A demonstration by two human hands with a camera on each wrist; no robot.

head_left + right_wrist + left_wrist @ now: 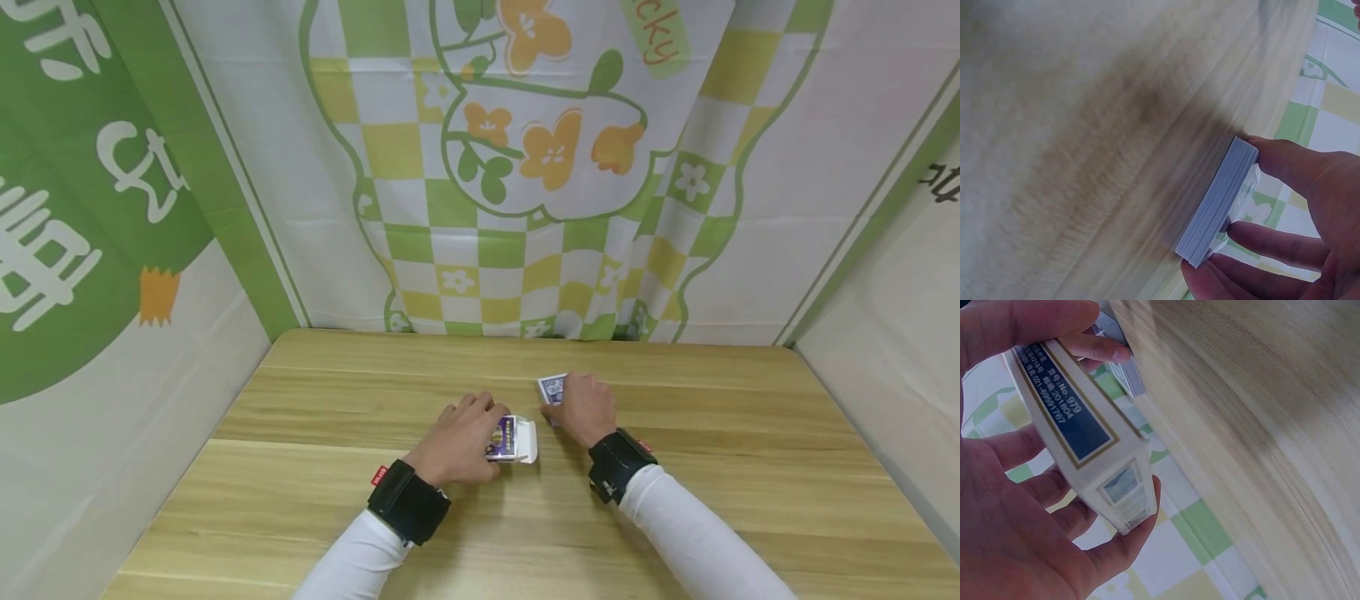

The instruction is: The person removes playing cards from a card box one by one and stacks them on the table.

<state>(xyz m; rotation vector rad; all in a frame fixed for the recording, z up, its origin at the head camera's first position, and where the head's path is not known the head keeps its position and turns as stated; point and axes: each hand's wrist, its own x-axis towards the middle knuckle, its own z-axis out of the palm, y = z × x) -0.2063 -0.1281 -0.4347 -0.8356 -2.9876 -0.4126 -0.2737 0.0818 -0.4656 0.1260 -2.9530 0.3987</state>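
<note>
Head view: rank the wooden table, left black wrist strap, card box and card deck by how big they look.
Largest to smallest:
1. Wooden table
2. Left black wrist strap
Unranked: card box and card deck; both look smaller but are partly covered.

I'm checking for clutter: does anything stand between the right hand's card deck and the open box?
No separate object visible: tabletop shows between the card deck and the box, though the white flap sticks out at the box's right end.
</note>
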